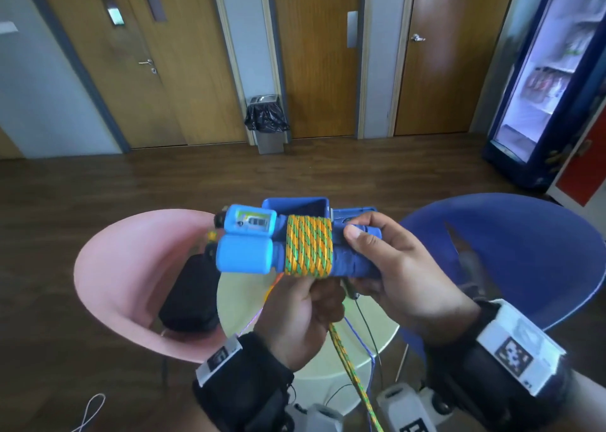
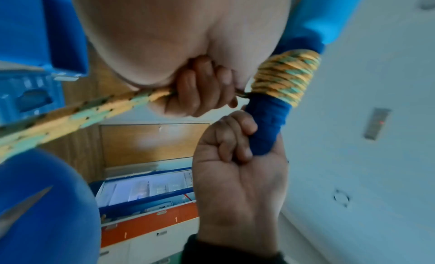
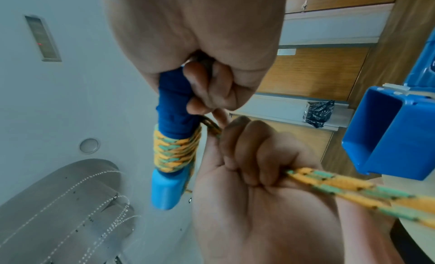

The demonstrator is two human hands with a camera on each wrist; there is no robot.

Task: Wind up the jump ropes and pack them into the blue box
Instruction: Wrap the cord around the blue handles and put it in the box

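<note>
I hold a jump rope's two blue handles [image 1: 246, 251] side by side at chest height, above a round white table [image 1: 239, 300]. Its orange-and-green rope is wound in a tight coil [image 1: 308, 246] round both handles. My right hand [image 1: 377, 267] grips the handles' dark blue ends, thumb on top. My left hand [image 1: 305, 307], just below the coil, grips the loose rope [image 1: 347, 359], which hangs down towards me. The left wrist view shows its fingers [image 2: 200, 93] curled round the rope [image 2: 70, 117]. The open blue box [image 1: 295, 203] stands on the table behind the handles; the right wrist view shows the box [image 3: 400, 138] empty.
A pink chair [image 1: 114, 267] on the left holds a black bag [image 1: 190, 294]. A blue chair [image 1: 508, 235] stands on the right. A thin purple cord [image 1: 360, 343] and a thin dark cord [image 1: 367, 326] hang off the table's near side. A bin [image 1: 267, 123] stands by the far doors.
</note>
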